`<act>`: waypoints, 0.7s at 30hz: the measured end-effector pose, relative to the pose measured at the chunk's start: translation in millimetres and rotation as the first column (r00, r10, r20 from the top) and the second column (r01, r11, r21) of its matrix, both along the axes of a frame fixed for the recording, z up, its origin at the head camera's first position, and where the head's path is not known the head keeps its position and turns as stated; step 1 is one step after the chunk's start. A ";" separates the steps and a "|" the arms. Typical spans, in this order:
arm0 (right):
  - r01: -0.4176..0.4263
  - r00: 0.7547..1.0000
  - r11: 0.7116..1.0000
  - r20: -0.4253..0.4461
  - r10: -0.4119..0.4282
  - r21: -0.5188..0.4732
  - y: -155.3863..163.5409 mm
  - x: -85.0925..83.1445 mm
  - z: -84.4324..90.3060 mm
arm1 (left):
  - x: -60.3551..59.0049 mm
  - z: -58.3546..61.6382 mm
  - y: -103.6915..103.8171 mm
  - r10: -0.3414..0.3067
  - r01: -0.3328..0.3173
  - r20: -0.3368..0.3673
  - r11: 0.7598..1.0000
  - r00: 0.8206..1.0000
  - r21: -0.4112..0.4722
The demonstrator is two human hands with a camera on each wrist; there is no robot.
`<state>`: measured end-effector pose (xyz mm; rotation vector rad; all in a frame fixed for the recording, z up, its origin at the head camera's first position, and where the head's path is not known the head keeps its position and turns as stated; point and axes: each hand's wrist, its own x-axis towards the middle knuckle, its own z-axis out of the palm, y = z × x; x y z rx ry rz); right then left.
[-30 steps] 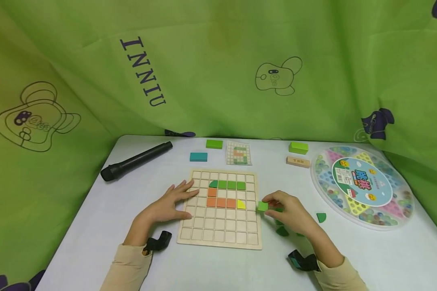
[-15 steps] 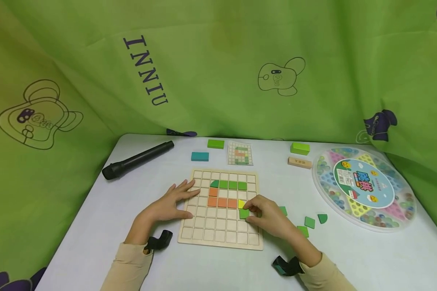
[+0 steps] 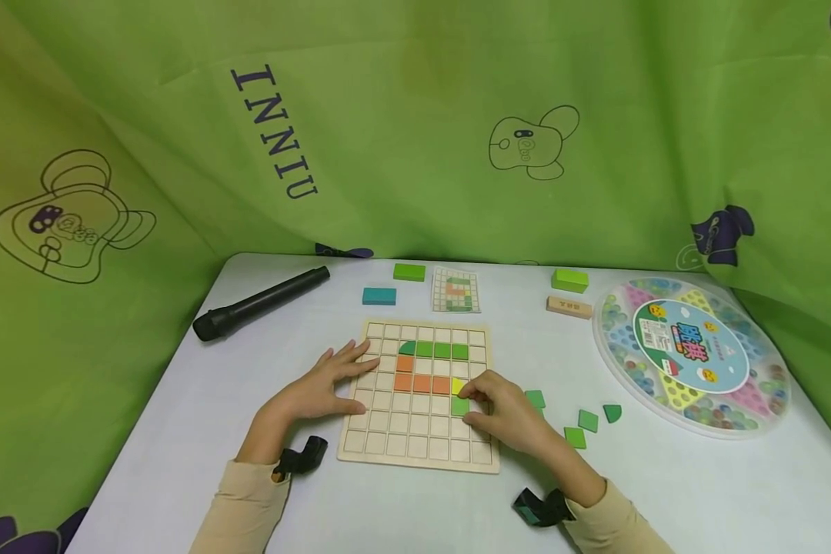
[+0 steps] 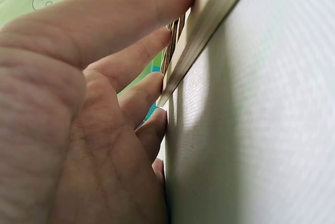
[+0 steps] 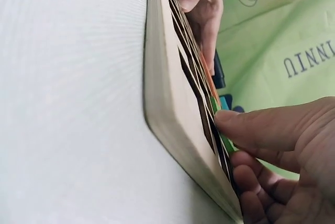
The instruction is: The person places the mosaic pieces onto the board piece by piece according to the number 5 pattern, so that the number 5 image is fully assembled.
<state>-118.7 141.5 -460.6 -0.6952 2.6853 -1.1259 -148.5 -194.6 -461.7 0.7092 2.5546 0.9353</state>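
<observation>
Right hand: my right hand [image 3: 508,415] pinches a green square tile [image 3: 460,405] between thumb and fingertips, pressing it toward a cell of the wooden grid board [image 3: 415,454], just below the yellow quarter tile [image 3: 458,385].

Left hand: my left hand [image 3: 322,388] lies flat with straight, spread fingers on the board's left edge and holds nothing; it only steadies the board.

Tile seating: from the right wrist view I cannot tell whether the tile [image 5: 226,141] sits flush in its cell. If one corner rides on a cell wall, I judge it will tilt or pop back out when I let go.

Neighbours: the yellow quarter and the orange row [image 3: 421,383] lie right against my fingertips; a sideways slip could nudge them out of their cells.

Board shift: if I push down hard near my right hand while my left hand eases off, the board may slide on the smooth white table [image 3: 665,492].

Loose pieces: spare green tiles [image 3: 576,436] lie just right of my right wrist; a careless sweep of my sleeve could scatter them toward the round marble tray [image 3: 612,358].
</observation>
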 end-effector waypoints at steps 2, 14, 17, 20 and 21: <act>-0.005 1.000 1.000 0.024 0.005 -0.013 2.0 -0.3 2.1 | -0.6 0.0 0.5 -0.003 0.003 -0.002 1.000 1.000 -0.003; 0.091 0.996 0.996 0.012 -0.091 -0.019 59.2 -8.6 13.6 | -0.5 -0.6 1.8 0.008 -0.008 -0.003 1.000 1.000 -0.014; 0.128 0.992 0.992 0.017 -0.128 0.009 80.9 -7.7 10.8 | -0.3 -0.2 2.0 0.009 -0.009 -0.002 1.000 1.000 -0.013; 0.146 0.989 0.989 0.025 -0.147 0.037 97.9 -6.6 7.6 | 0.1 0.5 1.4 0.012 -0.012 0.003 1.000 1.000 -0.010; 0.143 0.989 0.988 0.021 -0.144 0.052 101.4 -6.6 6.5 | 0.1 0.6 1.1 0.013 -0.013 0.003 1.000 1.000 -0.011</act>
